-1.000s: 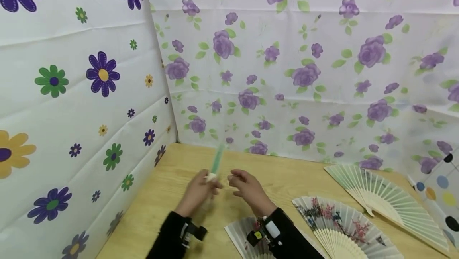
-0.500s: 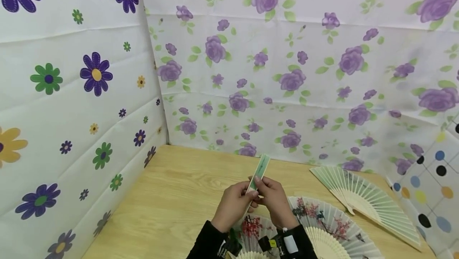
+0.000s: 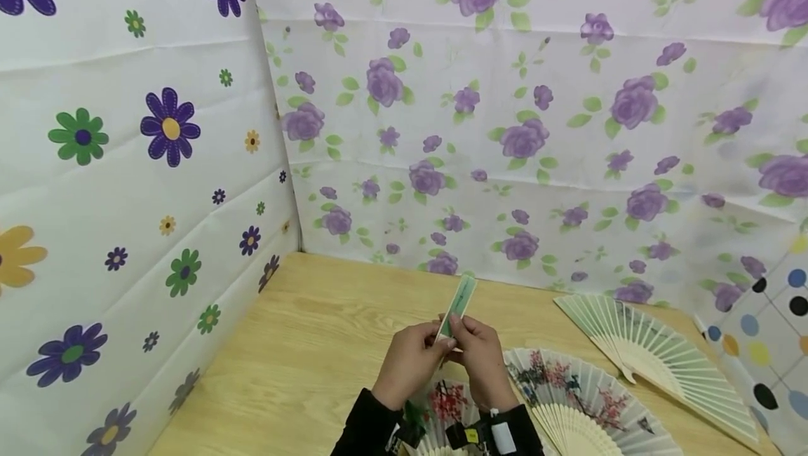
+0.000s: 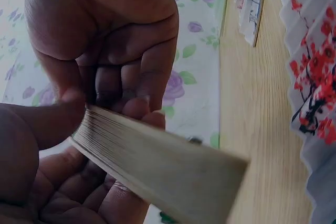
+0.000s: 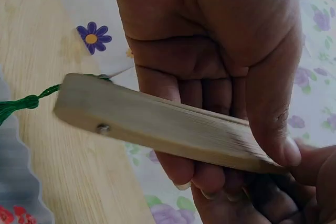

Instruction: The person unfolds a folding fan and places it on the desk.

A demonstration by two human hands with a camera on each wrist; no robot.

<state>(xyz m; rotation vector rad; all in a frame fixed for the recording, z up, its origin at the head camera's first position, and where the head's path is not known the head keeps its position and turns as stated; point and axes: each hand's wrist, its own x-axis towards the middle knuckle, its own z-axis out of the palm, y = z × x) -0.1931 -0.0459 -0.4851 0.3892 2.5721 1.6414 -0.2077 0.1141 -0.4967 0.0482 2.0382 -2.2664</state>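
- A closed folding fan (image 3: pixel 458 305) is held upright above the wooden table (image 3: pixel 303 344), tilted slightly to the right, its green-printed upper end pointing toward the rose-patterned back wall (image 3: pixel 568 126).
- The left hand (image 3: pixel 410 361) is wrapped around the lower part of the closed folding fan — in the left wrist view the thumb (image 4: pixel 37 129) is pressed on one flat side and the curled fingers (image 4: pixel 131 85) are set against the other.
- The right hand (image 3: pixel 482 358) is closed on the same fan just beside the left hand; in the right wrist view the thumb (image 5: pixel 273 114) lies along the bamboo guard and the fingers (image 5: pixel 178 171) are curled beneath it.
- The two hands are touching each other around the fan.
- At the fan's pivot end a metal rivet (image 5: pixel 103 128) is seen, and a green tassel cord (image 5: pixel 21 103) trails from it.
- Below the held fan, an open fan with red blossoms (image 3: pixel 451 400) lies flat on the table, partly covered by the wrists.
- To the right of the held fan, an open fan with pink blossoms (image 3: pixel 568 393) is spread on the table.
- Farther right of it — well apart from the held fan — an open pale green fan (image 3: pixel 650 351) lies near the back wall.
- To the left of the held fan, a side wall with daisy print (image 3: pixel 126 161) stands along the table edge.
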